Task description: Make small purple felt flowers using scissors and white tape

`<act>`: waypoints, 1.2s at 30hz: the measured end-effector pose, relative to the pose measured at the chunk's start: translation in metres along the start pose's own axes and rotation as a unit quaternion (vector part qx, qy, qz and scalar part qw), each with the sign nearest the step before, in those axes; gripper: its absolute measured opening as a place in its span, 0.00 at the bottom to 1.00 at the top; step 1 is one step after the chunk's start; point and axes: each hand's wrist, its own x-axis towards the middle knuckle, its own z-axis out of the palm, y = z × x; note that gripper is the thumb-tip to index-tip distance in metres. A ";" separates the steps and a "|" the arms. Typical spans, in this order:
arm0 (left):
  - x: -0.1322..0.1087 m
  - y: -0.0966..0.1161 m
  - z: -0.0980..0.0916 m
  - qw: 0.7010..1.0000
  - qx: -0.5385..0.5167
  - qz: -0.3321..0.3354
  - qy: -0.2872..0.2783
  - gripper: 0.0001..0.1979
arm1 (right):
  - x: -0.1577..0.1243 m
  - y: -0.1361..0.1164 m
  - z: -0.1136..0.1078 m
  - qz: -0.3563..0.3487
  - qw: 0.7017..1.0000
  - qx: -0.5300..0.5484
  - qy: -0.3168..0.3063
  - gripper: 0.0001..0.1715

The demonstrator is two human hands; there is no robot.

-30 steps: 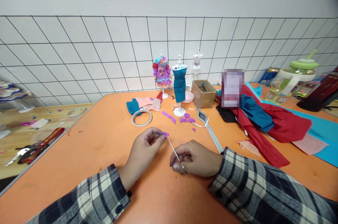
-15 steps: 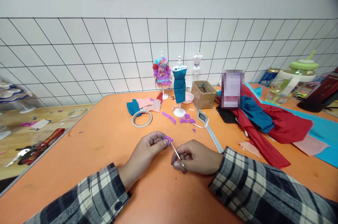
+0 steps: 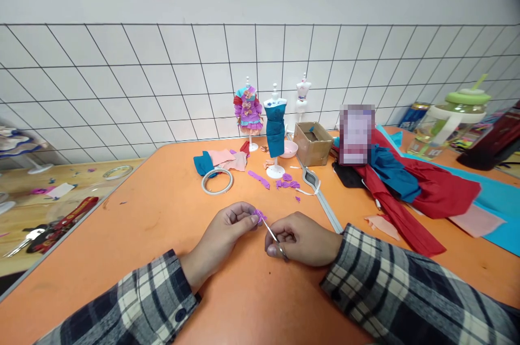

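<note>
Between the thumb and fingers of my left hand [image 3: 229,228] is a small purple fabric piece [image 3: 260,216], partly hidden by the fingertips. My right hand [image 3: 303,239] is closed on the handles of small scissors [image 3: 271,231], whose blades point up and left and reach the purple piece. Behind the hands lie a purple strip [image 3: 259,179] and several crumpled purple scraps [image 3: 287,184]. Farther back stands a small dress form in a teal dress [image 3: 275,131]. A roll of tape [image 3: 217,181] lies behind my left hand.
Two more dress forms stand at the back, one in a purple ruffled dress [image 3: 249,112] and one bare [image 3: 301,96]. A cardboard box [image 3: 312,144], pink bowl [image 3: 289,149], grey zipper-like strip [image 3: 325,209], red fabric [image 3: 439,185] and lidded bottle [image 3: 447,123] are to the right. Keys [image 3: 34,236] lie left.
The right hand and scissors have shifted very slightly, with the blades still at the purple piece. The left hand keeps its pinch. The whole view has moved a little.
</note>
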 end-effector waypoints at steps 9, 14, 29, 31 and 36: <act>0.000 0.001 0.001 1.000 0.001 -0.001 -0.003 0.08 | -0.001 -0.002 -0.001 -0.002 1.000 -0.018 0.013 0.15; 0.000 0.001 0.000 1.000 0.008 0.002 -0.003 0.08 | -0.001 -0.002 -0.001 -0.011 1.000 -0.025 0.014 0.15; 0.003 0.002 -0.003 0.999 0.018 -0.022 -0.017 0.09 | 0.000 0.001 -0.004 -0.008 0.999 -0.036 0.002 0.15; 0.003 0.003 -0.002 0.999 0.027 -0.029 -0.018 0.10 | 0.000 0.001 -0.005 -0.007 0.999 -0.039 0.001 0.14; 0.003 0.003 -0.002 0.998 0.042 -0.042 -0.024 0.10 | 0.000 0.003 -0.005 -0.016 0.999 -0.041 0.005 0.14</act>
